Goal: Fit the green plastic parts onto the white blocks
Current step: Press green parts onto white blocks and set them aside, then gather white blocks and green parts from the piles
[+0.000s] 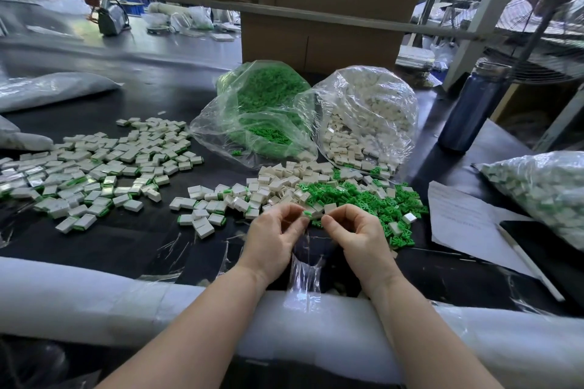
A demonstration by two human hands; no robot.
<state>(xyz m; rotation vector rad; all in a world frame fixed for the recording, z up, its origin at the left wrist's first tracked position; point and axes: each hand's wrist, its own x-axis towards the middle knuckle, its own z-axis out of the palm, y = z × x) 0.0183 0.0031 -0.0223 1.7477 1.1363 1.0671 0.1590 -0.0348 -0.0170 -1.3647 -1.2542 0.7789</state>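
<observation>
My left hand (274, 232) and my right hand (354, 232) meet over the black table near its front edge. Their fingertips pinch one small piece (308, 214), white with a green part on it, between them. Just beyond lies a loose heap of green plastic parts (366, 199) mixed with white blocks (278, 189). To the left spreads a wide scatter of white blocks with green parts fitted (94, 167). Two open clear bags lie behind: one of green parts (262, 104), one of white blocks (366, 117).
A dark blue bottle (471, 110) stands at the right. A filled clear bag (543, 193) and a white paper sheet (464, 218) lie at the right. Cardboard boxes (319, 41) rise behind the bags. A white foam roll (94, 294) pads the table's front edge.
</observation>
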